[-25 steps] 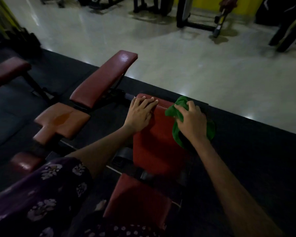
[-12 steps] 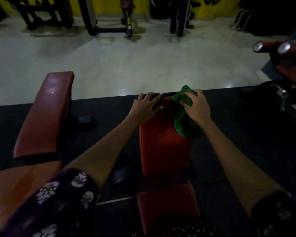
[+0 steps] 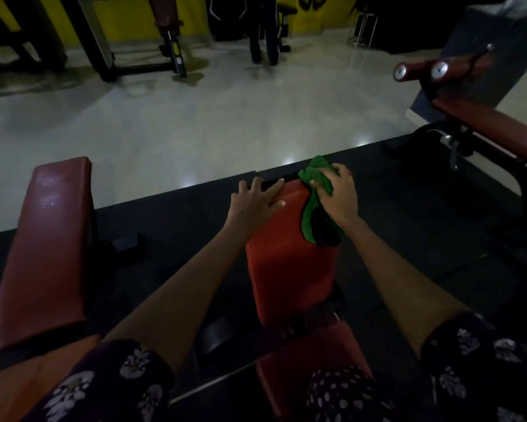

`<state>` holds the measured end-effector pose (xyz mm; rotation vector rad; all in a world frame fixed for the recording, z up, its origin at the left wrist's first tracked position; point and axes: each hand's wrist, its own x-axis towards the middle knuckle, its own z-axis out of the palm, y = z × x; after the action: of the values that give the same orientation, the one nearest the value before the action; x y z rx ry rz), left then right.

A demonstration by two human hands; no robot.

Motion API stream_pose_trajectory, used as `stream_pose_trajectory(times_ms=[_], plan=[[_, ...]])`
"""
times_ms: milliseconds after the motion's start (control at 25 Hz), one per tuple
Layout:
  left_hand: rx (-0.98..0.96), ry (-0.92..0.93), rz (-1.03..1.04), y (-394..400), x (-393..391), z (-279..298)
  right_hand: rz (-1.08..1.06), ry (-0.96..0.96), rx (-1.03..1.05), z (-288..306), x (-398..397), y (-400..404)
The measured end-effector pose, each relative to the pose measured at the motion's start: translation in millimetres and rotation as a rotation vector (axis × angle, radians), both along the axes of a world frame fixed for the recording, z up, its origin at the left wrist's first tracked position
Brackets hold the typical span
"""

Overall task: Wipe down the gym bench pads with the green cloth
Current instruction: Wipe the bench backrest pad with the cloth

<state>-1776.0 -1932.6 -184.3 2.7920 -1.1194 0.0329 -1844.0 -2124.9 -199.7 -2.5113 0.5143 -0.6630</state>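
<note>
Now keep your left hand (image 3: 257, 202) flat, fingers spread, bracing the far end of the red back pad (image 3: 289, 263), while your right hand (image 3: 339, 197) clutches the bunched green cloth (image 3: 312, 196) against the pad's top right edge. Draw the cloth toward you in long overlapping strokes, pressing evenly. The vinyl looks smooth, slightly glossy and firm; the cloth looks soft, crumpled and limp, so spread it flatter for more contact.

No legible txt, labels, brands or nos. anywhere in view.
</note>
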Motion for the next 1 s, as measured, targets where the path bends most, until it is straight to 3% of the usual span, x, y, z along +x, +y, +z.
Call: stream_pose_trajectory(times_ms=[120, 280, 360, 520, 680, 880, 1000], plan=[[0.134, -0.100, -0.170, 0, 18, 8, 0.019, 0.017, -0.018, -2, 0, -3], [0.040, -0.051, -0.384, 2, 34, 6, -0.093, -0.032, 0.058, 2, -4, 15], [0.025, -0.039, -0.409, 6, 38, 1, -0.078, -0.069, 0.057, -4, -12, 35], [-0.002, -0.020, -0.371, 4, 31, 2, 0.088, -0.022, -0.138, -12, -23, 20], [-0.054, -0.010, -0.332, 1, 35, -3, -0.256, -0.112, 0.196, -2, -13, 19], [-0.144, -0.032, -0.345, 3, 33, -4, -0.248, -0.218, 0.148, -39, -21, 95], [-0.183, -0.008, -0.370, 4, 35, -10, -0.496, -0.326, 0.451, -58, -21, 102]])
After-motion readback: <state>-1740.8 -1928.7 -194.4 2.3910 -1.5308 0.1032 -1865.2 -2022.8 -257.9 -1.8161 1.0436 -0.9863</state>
